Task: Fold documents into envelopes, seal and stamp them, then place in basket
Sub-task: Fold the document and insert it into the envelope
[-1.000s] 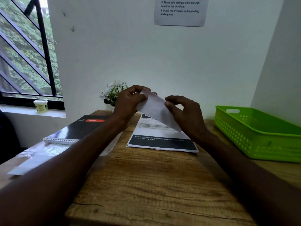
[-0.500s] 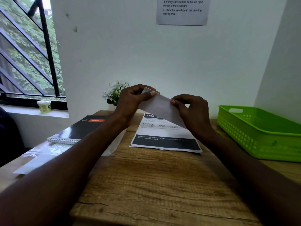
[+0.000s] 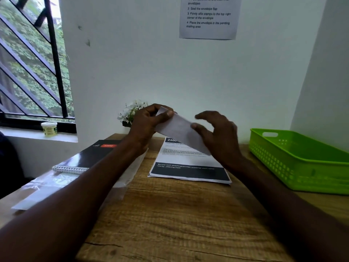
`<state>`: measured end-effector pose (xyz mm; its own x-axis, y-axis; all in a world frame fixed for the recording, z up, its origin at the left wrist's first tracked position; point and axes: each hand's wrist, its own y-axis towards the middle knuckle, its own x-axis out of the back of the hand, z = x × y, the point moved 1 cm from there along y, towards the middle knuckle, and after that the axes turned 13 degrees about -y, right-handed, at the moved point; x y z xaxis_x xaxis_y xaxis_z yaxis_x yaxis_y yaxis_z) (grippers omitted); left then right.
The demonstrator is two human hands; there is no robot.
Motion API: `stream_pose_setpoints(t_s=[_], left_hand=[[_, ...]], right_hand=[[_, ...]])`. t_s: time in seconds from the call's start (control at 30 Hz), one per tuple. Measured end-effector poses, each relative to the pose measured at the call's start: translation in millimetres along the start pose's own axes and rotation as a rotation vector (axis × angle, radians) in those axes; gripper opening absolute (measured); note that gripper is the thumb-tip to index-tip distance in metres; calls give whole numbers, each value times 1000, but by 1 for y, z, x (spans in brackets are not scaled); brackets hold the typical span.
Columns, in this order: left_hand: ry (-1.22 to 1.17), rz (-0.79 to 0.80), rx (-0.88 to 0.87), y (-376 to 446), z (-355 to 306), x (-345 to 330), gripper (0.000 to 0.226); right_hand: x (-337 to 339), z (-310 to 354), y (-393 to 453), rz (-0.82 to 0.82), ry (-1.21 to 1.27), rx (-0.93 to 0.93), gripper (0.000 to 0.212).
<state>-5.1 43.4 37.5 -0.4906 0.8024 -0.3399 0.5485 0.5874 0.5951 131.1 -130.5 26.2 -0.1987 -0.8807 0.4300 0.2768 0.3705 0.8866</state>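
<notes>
A narrow folded white paper is held tilted in the air above the desk, its left end higher. My left hand pinches that upper left end between thumb and fingers. My right hand is blurred at the lower right end. Its thumb lies on the paper's face, and its index finger is lifted clear above the top edge. A printed document with dark bands lies flat on the desk under both hands. The green basket stands at the right.
A black spiral notebook and clear plastic sleeves lie at the left of the wooden desk. A small white-flowered plant stands against the wall. A small jar sits on the window sill. An instruction sheet hangs on the wall.
My right hand has loosened its pinch on the paper, and its index finger has lifted away. The left hand keeps its hold. The view has tilted up a little.
</notes>
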Motion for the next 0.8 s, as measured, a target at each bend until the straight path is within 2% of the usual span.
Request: stream_pose_setpoints(t_s=[0.1, 0.17, 0.3, 0.4, 0.53, 0.7, 0.8], left_hand=[[-23, 80, 18, -1, 0, -4, 8], [-53, 33, 60, -1, -2, -6, 9], [-169, -150, 112, 2, -9, 1, 31], [-59, -77, 125, 3, -11, 3, 35], [112, 3, 90, 0, 3, -5, 19], [21, -116, 109, 3, 1, 5, 12], [-78, -223, 107, 4, -3, 9, 8]], right_hand=[[-5, 0, -3, 59, 97, 8, 22], [-3, -3, -2, 101, 150, -77, 21], [-1, -12, 0, 101, 139, -174, 18], [0, -16, 0, 107, 153, -228, 16], [1, -7, 1, 120, 152, -183, 13], [-2, -7, -1, 156, 139, -187, 17], [-1, -17, -2, 131, 119, -336, 22]])
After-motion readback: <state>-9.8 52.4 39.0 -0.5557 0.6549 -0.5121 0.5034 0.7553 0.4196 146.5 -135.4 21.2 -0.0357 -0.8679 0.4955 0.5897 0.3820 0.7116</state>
